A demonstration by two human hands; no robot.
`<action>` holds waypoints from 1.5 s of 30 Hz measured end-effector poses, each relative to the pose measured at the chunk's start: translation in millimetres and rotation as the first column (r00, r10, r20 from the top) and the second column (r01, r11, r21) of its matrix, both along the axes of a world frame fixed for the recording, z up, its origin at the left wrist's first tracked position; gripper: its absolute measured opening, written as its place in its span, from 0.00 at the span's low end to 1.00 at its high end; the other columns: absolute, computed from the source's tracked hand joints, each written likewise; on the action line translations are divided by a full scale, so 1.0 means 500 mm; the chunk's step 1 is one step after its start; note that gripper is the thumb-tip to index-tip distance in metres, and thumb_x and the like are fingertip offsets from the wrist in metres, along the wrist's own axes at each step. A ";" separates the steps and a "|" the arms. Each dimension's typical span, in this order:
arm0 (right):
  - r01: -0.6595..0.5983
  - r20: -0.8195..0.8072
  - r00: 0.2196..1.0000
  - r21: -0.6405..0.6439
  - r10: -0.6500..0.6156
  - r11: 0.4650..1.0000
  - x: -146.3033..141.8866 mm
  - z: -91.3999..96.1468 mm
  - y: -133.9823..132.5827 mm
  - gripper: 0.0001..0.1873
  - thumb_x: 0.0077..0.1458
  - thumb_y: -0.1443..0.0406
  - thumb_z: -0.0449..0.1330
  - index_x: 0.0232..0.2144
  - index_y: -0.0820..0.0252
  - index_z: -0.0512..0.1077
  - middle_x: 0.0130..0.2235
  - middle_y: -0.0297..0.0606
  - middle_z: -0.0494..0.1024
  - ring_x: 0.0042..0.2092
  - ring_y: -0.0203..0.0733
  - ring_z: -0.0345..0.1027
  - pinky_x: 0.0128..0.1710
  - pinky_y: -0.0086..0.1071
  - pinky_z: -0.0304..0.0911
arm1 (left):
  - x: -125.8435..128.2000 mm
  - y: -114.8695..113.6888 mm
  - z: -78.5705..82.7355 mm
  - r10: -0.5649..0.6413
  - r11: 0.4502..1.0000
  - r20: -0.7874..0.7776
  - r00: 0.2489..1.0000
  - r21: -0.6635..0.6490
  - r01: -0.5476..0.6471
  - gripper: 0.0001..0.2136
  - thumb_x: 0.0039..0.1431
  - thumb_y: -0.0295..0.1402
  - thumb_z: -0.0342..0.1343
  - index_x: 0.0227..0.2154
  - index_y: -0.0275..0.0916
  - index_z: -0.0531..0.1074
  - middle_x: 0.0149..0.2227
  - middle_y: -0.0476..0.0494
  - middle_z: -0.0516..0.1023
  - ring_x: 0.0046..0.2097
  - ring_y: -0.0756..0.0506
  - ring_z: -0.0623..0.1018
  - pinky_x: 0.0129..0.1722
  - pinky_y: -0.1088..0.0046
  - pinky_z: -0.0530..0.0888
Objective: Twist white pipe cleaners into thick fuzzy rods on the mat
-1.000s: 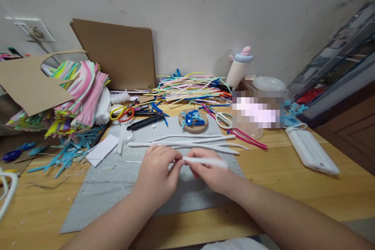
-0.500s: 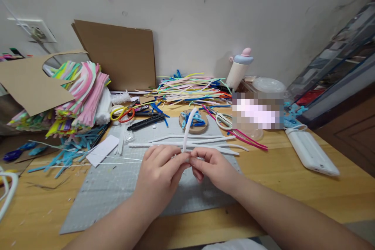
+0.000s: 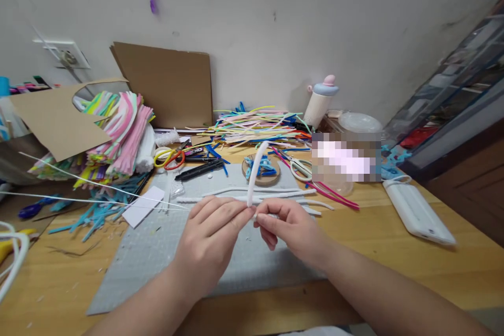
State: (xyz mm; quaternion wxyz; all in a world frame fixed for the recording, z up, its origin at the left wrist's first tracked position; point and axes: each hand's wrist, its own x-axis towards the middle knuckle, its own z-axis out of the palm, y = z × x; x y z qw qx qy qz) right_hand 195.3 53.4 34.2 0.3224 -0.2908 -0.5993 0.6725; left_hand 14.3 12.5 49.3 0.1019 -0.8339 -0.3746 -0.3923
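My left hand (image 3: 208, 241) is closed, its thumb and fingers pinching the base of a white pipe cleaner (image 3: 257, 174) that stands up in a slight curve. Two thin white wires (image 3: 98, 181) stretch out leftward from behind this hand. Close beside it, my right hand (image 3: 291, 226) pinches a small white piece at the same spot, with its lower fingers curled. The fingers hide how the pieces join. Both hands are above a grey cutting mat (image 3: 157, 262). Several white pipe cleaners (image 3: 271, 190) lie across the mat just beyond them.
Behind the mat are a round wooden disc (image 3: 271, 179) with blue pieces, scissors (image 3: 301, 168), orange-and-yellow scissors (image 3: 174, 159) and a pile of coloured pipe cleaners (image 3: 255, 126). Bundled pipe cleaners (image 3: 126, 126) stand left. A white device (image 3: 419, 212) lies right.
The view has tilted, so the background sits lower in the picture. Both hands keep their pinch at the pipe cleaner's base. The thin wires now reach further left and higher.
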 end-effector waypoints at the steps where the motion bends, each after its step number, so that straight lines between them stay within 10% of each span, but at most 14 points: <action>1: -0.001 0.001 1.000 0.017 0.001 1.000 -0.001 0.010 0.002 0.12 0.54 0.59 0.56 0.25 0.63 0.67 0.16 0.28 0.64 0.18 0.30 0.56 0.20 0.25 0.52 | -0.002 0.000 0.008 0.010 1.000 0.000 1.000 0.005 -0.010 0.15 0.55 0.20 0.53 0.44 0.40 0.69 0.41 0.44 0.78 0.44 0.47 0.74 0.43 0.67 0.69; 11: 0.021 -0.040 0.999 0.127 -0.016 0.992 -0.005 0.081 0.030 0.12 0.55 0.60 0.56 0.24 0.61 0.65 0.17 0.29 0.65 0.20 0.31 0.57 0.22 0.26 0.53 | -0.020 0.028 0.064 0.029 0.994 -0.099 0.995 0.106 -0.019 0.22 0.56 0.22 0.51 0.54 0.38 0.62 0.50 0.39 0.72 0.51 0.44 0.72 0.48 0.66 0.71; 17: -0.028 -0.111 0.993 0.061 0.035 0.998 -0.005 0.053 0.031 0.11 0.55 0.61 0.56 0.25 0.62 0.66 0.17 0.28 0.65 0.20 0.30 0.57 0.22 0.26 0.54 | -0.010 0.027 0.069 0.200 0.954 -0.251 0.947 0.270 -0.130 0.12 0.56 0.24 0.53 0.44 0.38 0.71 0.44 0.44 0.77 0.44 0.44 0.73 0.45 0.64 0.66; 22: 0.026 0.021 0.999 0.166 -0.030 0.986 -0.007 0.020 0.022 0.11 0.57 0.60 0.54 0.26 0.61 0.66 0.19 0.29 0.64 0.22 0.31 0.57 0.23 0.26 0.53 | -0.004 0.018 0.034 0.176 0.982 -0.258 0.950 0.118 -0.150 0.12 0.60 0.24 0.46 0.43 0.37 0.72 0.43 0.44 0.77 0.42 0.44 0.73 0.40 0.66 0.64; 33: -0.009 0.181 0.969 0.708 -0.169 0.706 -0.008 -0.018 0.016 0.08 0.59 0.66 0.50 0.34 0.59 0.70 0.30 0.38 0.71 0.32 0.37 0.62 0.34 0.30 0.58 | -0.011 0.016 -0.005 0.084 0.992 -0.174 0.981 -0.074 -0.098 0.10 0.58 0.24 0.49 0.40 0.37 0.72 0.39 0.44 0.77 0.38 0.46 0.74 0.36 0.69 0.68; 40: 0.101 0.041 0.993 0.231 -0.114 0.968 -0.009 -0.011 0.019 0.13 0.59 0.57 0.50 0.34 0.61 0.67 0.27 0.34 0.70 0.27 0.34 0.65 0.27 0.27 0.59 | -0.010 0.014 0.007 0.133 0.987 -0.179 0.975 -0.062 -0.146 0.10 0.56 0.22 0.50 0.38 0.38 0.72 0.38 0.45 0.77 0.36 0.46 0.73 0.34 0.69 0.69; 45: -0.019 0.078 0.997 -0.077 0.025 0.997 -0.019 -0.005 0.020 0.14 0.56 0.56 0.53 0.27 0.61 0.63 0.17 0.28 0.66 0.15 0.29 0.59 0.15 0.23 0.48 | -0.011 0.015 0.000 0.124 0.981 -0.213 0.969 -0.123 -0.152 0.09 0.56 0.23 0.50 0.36 0.38 0.72 0.37 0.46 0.77 0.35 0.46 0.73 0.34 0.68 0.68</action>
